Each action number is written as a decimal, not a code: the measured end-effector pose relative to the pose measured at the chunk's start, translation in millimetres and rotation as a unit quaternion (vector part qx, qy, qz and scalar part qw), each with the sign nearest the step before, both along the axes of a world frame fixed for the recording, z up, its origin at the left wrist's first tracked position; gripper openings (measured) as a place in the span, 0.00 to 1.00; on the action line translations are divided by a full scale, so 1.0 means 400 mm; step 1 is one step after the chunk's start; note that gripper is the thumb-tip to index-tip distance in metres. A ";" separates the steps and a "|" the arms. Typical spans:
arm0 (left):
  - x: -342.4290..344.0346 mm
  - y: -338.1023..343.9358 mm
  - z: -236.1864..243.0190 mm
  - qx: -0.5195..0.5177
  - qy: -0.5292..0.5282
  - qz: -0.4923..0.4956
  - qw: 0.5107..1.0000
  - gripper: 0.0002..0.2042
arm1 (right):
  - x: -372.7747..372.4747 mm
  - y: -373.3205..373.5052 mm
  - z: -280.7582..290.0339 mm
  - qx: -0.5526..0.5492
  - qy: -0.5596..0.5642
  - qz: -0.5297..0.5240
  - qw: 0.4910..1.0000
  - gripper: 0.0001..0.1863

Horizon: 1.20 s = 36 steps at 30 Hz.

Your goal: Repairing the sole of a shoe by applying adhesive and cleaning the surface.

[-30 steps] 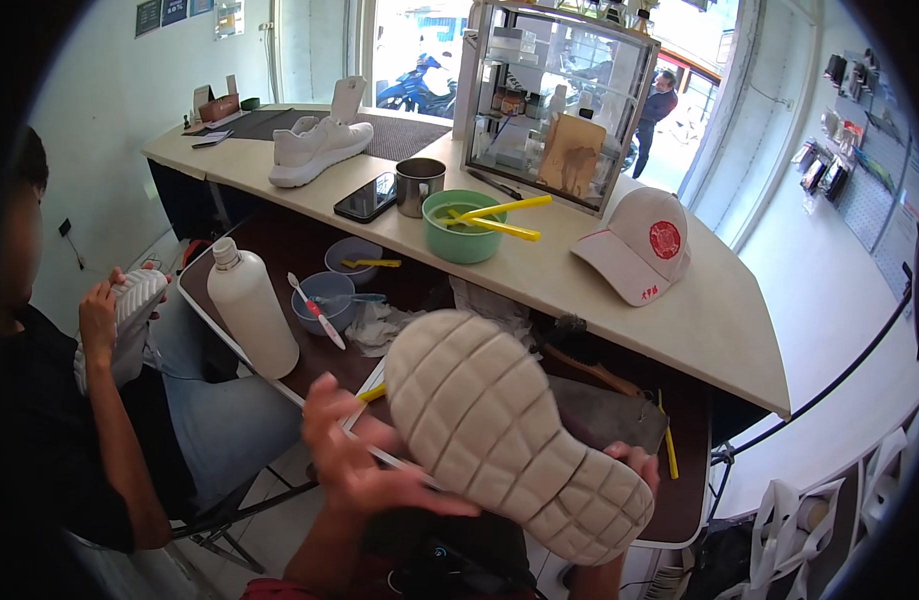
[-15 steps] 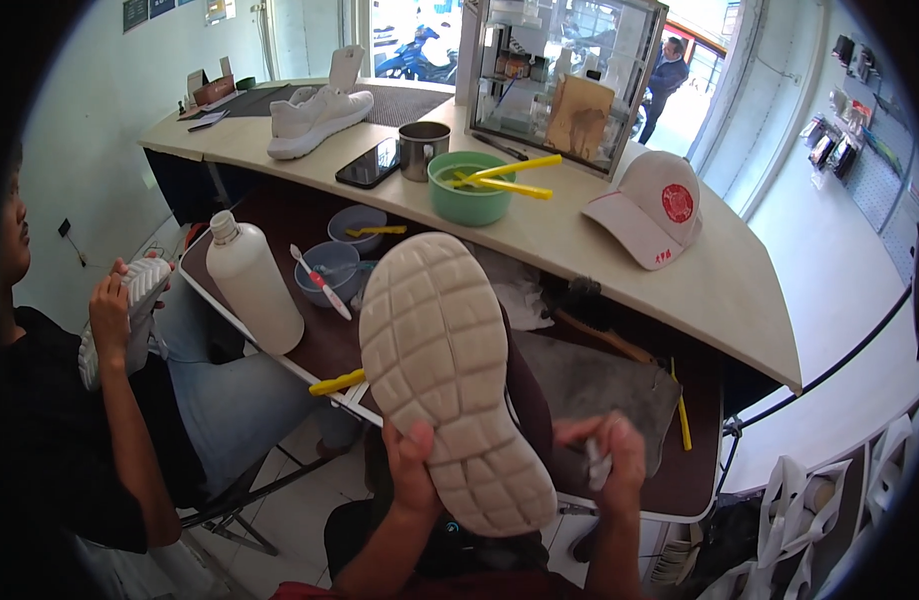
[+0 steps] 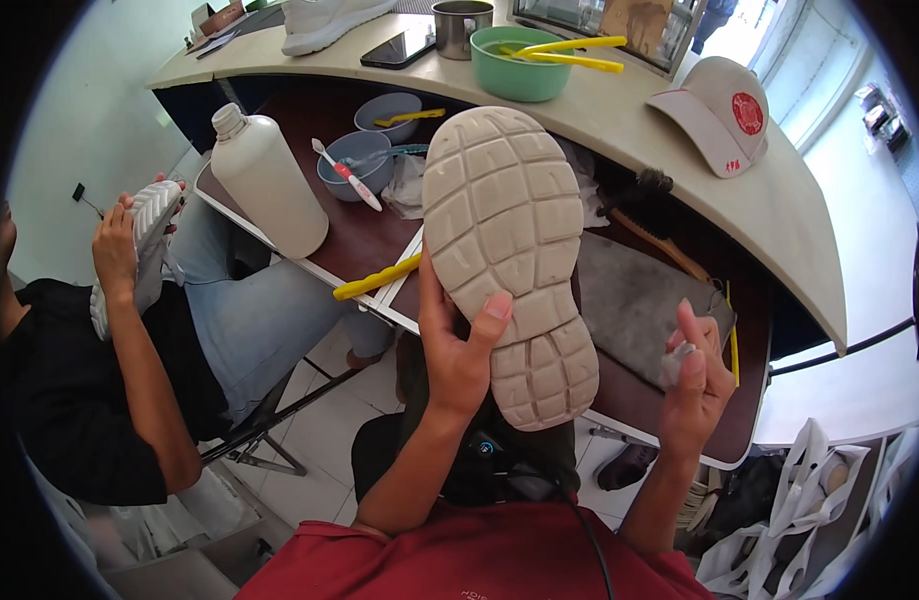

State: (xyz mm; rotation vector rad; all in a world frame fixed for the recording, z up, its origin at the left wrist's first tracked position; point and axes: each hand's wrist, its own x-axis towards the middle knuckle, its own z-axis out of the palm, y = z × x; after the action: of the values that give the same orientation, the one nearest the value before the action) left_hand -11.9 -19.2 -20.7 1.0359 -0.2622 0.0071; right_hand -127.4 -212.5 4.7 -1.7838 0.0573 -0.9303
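A shoe (image 3: pixel 510 230) stands upright in front of me, its beige grooved sole facing me. My left hand (image 3: pixel 462 345) grips it along the left edge, thumb pressed on the sole. Off to the right, apart from the shoe, my right hand (image 3: pixel 702 385) pinches a small whitish wad (image 3: pixel 677 362) between thumb and fingers; it looks like tissue or cloth. The shoe's upper is hidden behind the sole. Beyond my right hand, a grey cloth (image 3: pixel 645 305) lies on the brown folding table (image 3: pixel 280 105).
Left on the table are a white bottle (image 3: pixel 270 185), blue bowls (image 3: pixel 365 180), a toothbrush (image 3: pixel 348 176) and a yellow-handled tool (image 3: pixel 378 278). A wooden-handled brush (image 3: pixel 670 245) lies right. On the counter sit a green bowl (image 3: pixel 520 75) and a cap (image 3: pixel 715 115). A co-worker (image 3: pixel 90 390) holds another shoe (image 3: pixel 145 250).
My view has tilted down. The right hand has moved away from the shoe to the right, still pinching the whitish wad. The left hand keeps its hold on the shoe.
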 end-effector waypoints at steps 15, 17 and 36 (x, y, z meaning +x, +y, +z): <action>0.083 0.066 0.185 -0.030 -0.144 0.054 0.988 0.34 | 0.049 0.176 -0.102 -0.160 -0.087 -0.094 0.979 0.14; 0.122 0.065 0.237 0.127 -0.213 0.090 0.965 0.32 | 0.049 0.170 -0.108 -0.157 -0.088 -0.104 0.978 0.14; 0.208 -0.151 0.310 0.590 -0.263 0.086 0.759 0.32 | 0.008 0.113 -0.098 -0.168 -0.044 -0.098 0.980 0.16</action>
State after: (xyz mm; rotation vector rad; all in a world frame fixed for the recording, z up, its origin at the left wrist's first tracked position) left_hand 71.2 -79.6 103.2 2.3349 -0.7346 0.3478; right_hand -124.1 -167.5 -34.6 -2.0711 0.0201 -1.2156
